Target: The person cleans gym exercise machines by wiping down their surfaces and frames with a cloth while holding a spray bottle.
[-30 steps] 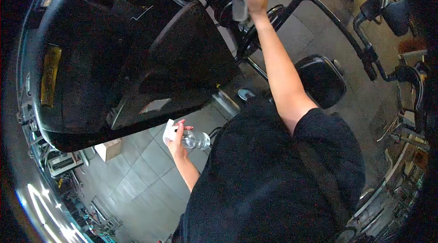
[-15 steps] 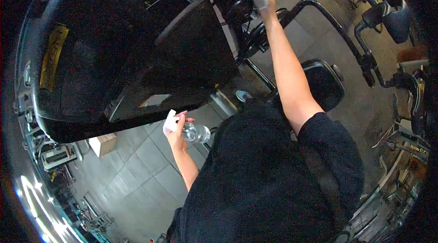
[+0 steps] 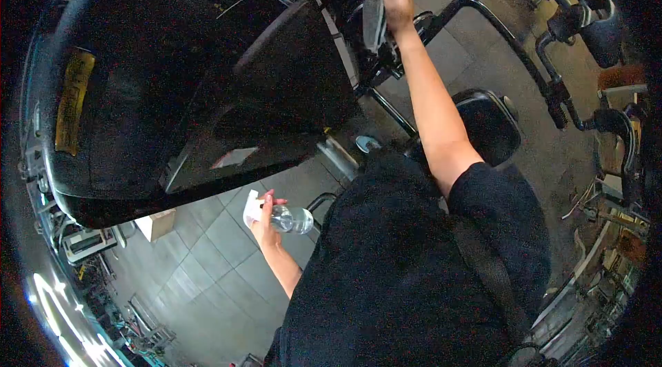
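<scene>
My left hand point(image 3: 265, 219) is closed around the neck of a clear spray bottle point(image 3: 295, 221) with a white trigger head, held low at my left side. With my arm stretched forward, my right hand point(image 3: 398, 12) grips a grey cloth point(image 3: 374, 19) and presses it against the dark frame of a gym machine. A large black machine housing point(image 3: 276, 84) fills the area to the left of that hand. Part of the machine under the cloth is hidden.
A curved black tube handle point(image 3: 496, 19) arches to the right of my arm. Near my right elbow sits a black padded seat point(image 3: 486, 126). More gym equipment point(image 3: 586, 22) stands at the right. A pale box point(image 3: 156, 224) rests on the tiled floor point(image 3: 207, 270).
The cloth in my right hand has spread and hangs lower over the machine part, and that hand has shifted slightly down. My left hand with the bottle has dropped a little.
</scene>
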The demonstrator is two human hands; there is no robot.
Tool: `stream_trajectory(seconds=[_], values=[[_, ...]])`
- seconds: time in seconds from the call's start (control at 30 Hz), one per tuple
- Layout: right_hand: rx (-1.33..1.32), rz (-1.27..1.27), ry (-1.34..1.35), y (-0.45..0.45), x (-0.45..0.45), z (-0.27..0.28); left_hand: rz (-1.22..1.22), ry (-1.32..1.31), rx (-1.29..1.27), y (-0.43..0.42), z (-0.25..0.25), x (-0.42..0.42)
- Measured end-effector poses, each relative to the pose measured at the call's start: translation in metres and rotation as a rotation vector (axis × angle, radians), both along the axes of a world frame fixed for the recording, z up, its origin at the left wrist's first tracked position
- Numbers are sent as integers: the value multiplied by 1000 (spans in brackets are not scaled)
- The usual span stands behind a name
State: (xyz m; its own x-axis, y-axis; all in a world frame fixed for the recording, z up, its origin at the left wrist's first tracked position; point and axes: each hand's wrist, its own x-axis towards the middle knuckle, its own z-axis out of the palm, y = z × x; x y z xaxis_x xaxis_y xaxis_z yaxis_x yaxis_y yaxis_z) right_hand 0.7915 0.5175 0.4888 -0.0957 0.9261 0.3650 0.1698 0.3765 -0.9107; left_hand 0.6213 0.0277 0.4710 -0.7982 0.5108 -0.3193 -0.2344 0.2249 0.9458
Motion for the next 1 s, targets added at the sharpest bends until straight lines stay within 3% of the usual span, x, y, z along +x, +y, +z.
stream_trajectory(seconds=[0.07, 0.17, 0.2, 0.23, 0.3, 0.33, 0.37, 0.43, 0.5, 0.57, 0.7, 0.77, 0.8, 0.83, 0.93, 0.97, 1.0], values=[[10, -50, 74, 8, -2, -18, 25, 3, 25, 5, -1, -2], [231, -213, 389, -50, -25, -25, 18, 5, 29, 1, -1, -2], [83, -197, 360, -47, -26, -59, -3, -10, 46, 1, 0, -3], [98, -235, 262, -35, -27, -107, -19, -24, 63, 2, 1, -3], [-414, 59, 1110, -31, -28, -88, -22, -36, 59, 3, 10, 1], [-584, 148, 1084, -32, -19, -61, -35, -43, 63, 5, 11, 1], [-580, 148, 1084, -28, -19, -58, -36, -44, 67, 5, 9, 0], [-255, 13, 875, -18, -23, -53, -54, -19, 64, 3, 6, -2], [-279, -108, 331, -36, -16, -18, -25, -41, 52, 6, 7, -2], [563, -348, 134, -31, -36, 3, 9, -70, 27, 5, 7, 1], [785, -327, 46, -26, -26, 20, 10, -51, -7, 8, 11, -1], [372, -143, 327, -42, -24, 20, 17, -36, 7, 6, 13, 4], [216, -133, 333, -42, -18, 11, 18, -32, 21, 9, 16, 6], [-101, -23, 564, -38, -15, 0, 21, -29, 37, 11, 19, 7], [-457, 251, 1186, -11, -30, -129, 28, -20, 76, 9, 9, 7], [-626, 423, 1321, -50, -34, -131, 25, -10, 80, 8, 7, 5], [-583, 280, 1200, -64, -42, -100, 50, 0, 122, 19, 2, -6]])
